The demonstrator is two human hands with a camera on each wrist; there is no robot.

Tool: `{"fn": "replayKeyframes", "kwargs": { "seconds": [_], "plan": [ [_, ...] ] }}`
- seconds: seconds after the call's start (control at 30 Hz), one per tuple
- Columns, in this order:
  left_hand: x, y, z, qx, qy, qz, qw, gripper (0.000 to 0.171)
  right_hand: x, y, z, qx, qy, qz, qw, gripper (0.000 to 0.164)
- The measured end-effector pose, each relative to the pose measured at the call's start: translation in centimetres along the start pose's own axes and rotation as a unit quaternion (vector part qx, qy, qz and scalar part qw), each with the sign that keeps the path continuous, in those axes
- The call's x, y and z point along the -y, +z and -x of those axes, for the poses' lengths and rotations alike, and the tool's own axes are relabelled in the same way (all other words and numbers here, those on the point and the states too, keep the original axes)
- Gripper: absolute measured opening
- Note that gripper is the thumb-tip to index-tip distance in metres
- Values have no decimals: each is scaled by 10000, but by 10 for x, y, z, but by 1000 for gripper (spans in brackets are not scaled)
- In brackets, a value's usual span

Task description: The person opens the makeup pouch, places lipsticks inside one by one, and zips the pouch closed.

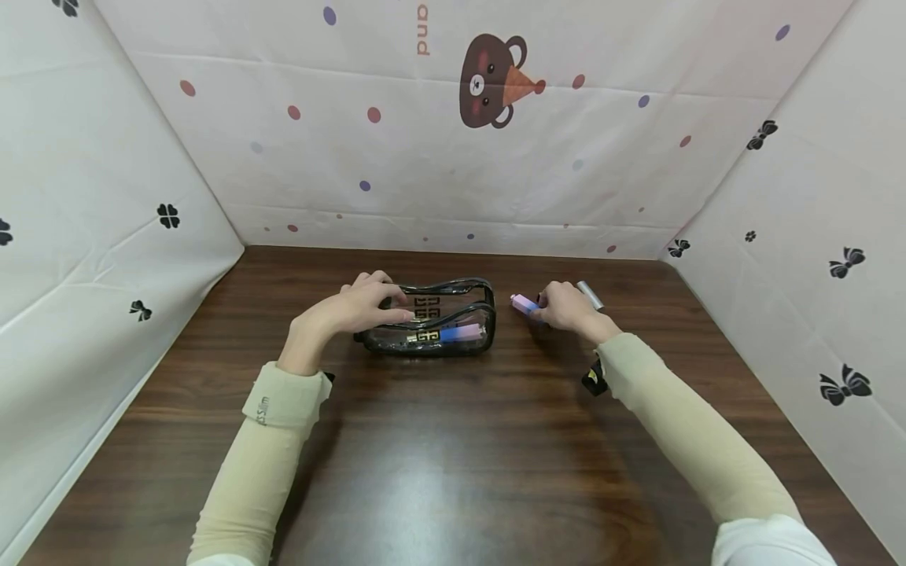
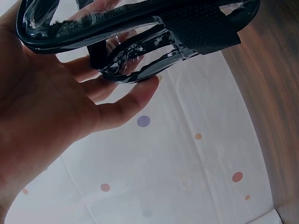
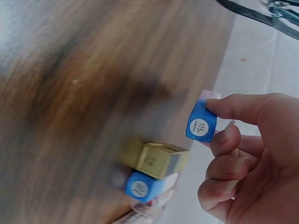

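Note:
My left hand [image 1: 357, 305] holds the left end of a clear pouch [image 1: 396, 344] with black trim, which stands on the table. In the left wrist view its fingers curl against the pouch's black edging [image 2: 135, 77]. A pink-and-blue lipstick [image 1: 462, 332] shows through the pouch's front wall. To the right of the pouch, my right hand [image 1: 565, 305] pinches another pink-and-blue lipstick [image 3: 201, 123] between thumb and fingers. Its blue end carries a round white label. Below that hand in the right wrist view lie a gold lipstick [image 3: 152, 161] and another blue-ended lipstick [image 3: 140, 187].
A silvery tube [image 1: 591, 295] lies just beyond my right hand. The brown wooden table [image 1: 425, 440] meets white printed sheets [image 1: 396, 157] at the back and both sides. Something clear and pinkish [image 3: 145, 210] is partly cut off in the right wrist view.

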State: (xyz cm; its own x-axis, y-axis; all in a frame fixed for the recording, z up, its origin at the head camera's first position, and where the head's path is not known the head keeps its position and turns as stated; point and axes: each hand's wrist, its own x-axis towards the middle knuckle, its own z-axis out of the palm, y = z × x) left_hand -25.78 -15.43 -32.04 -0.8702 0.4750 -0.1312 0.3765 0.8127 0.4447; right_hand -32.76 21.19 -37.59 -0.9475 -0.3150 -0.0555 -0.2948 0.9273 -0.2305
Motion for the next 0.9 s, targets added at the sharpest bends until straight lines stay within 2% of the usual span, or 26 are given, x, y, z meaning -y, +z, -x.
{"fn": "replayKeyframes", "kwargs": {
  "seconds": [0.33,0.9],
  "plan": [
    [0,1,0,-32,24,24,10000,43,7,-27,9,-187,-138,-478,9986,30],
    [0,1,0,-9,1,-9,10000,44,32,-55,16,-445,-484,-401,9970,29]
  ]
}}
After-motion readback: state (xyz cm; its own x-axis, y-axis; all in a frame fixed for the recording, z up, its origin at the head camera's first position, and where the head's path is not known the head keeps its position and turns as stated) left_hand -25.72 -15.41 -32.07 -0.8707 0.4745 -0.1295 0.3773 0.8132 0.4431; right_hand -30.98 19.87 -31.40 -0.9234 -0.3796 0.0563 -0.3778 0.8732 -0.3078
